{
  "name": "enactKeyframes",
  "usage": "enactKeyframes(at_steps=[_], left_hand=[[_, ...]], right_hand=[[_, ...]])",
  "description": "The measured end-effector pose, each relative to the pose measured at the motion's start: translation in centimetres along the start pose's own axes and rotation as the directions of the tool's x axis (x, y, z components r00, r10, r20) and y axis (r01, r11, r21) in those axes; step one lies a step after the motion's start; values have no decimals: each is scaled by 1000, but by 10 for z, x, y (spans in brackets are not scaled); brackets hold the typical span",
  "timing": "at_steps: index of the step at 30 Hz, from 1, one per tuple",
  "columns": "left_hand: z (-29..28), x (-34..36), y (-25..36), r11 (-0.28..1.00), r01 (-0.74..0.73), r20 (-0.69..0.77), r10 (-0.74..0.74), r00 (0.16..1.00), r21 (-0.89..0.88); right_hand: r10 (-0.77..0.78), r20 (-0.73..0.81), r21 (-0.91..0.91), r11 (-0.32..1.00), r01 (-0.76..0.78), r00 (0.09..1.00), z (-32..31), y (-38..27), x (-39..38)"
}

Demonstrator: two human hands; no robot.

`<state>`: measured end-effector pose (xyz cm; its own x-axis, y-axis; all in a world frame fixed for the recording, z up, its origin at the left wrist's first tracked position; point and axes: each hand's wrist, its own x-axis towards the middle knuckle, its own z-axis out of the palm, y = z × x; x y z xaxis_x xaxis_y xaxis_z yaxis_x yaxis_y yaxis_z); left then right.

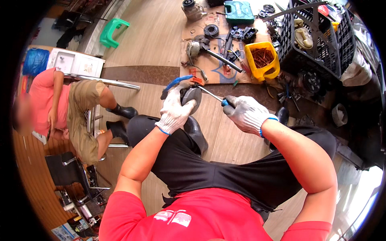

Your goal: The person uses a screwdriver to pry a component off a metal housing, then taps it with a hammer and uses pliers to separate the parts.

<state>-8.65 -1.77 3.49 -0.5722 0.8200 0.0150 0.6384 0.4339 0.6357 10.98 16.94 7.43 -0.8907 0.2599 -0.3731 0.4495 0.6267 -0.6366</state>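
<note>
My left hand (173, 110), in a white knit glove with grey-coated fingers, is closed around a round dark grey part (191, 98). A curved blue strip with a dark end (177, 82) sticks out beyond those fingers, and an orange-red piece (196, 80) shows at the part's far side; what these two are I cannot make out. In a matching glove, my right hand (246, 113) is wrapped around the blue handle of a screwdriver (213, 95). Its metal shaft points left and away, with the tip at the orange-red piece; whether they touch is unclear.
Ahead lies a cardboard sheet (193, 48) with loose motor parts, a metal tube (224, 60) and a teal case (239, 12). A yellow cut-open jug (273, 71) holds copper-coloured scraps. Black crates (309, 56) stand right. At left are a seated person (76, 96) and a green stool (107, 34).
</note>
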Motion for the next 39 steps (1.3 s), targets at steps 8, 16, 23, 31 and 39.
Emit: enactKeyframes(at_steps=[8, 16, 23, 31, 39], left_hand=[[4, 7, -3, 999, 42, -98, -42, 994, -4], [-2, 0, -3, 1000, 6, -12, -6, 1000, -30], [2, 5, 0, 997, 77, -87, -79, 993, -26], [-1, 1, -4, 998, 30, -2, -30, 1000, -58], [3, 9, 2, 995, 98, -73, -99, 992, -14]], right_hand=[[-27, -228, -299, 953, -43, 973, 17, -13, -1], [98, 56, 8, 995, -98, 994, -9, -6, 2], [-24, -189, -255, 967, -26, 982, 15, -10, 2], [17, -35, -66, 998, -20, 999, -1, -4, 3], [8, -196, -261, 964, -60, 980, 14, -14, 0]])
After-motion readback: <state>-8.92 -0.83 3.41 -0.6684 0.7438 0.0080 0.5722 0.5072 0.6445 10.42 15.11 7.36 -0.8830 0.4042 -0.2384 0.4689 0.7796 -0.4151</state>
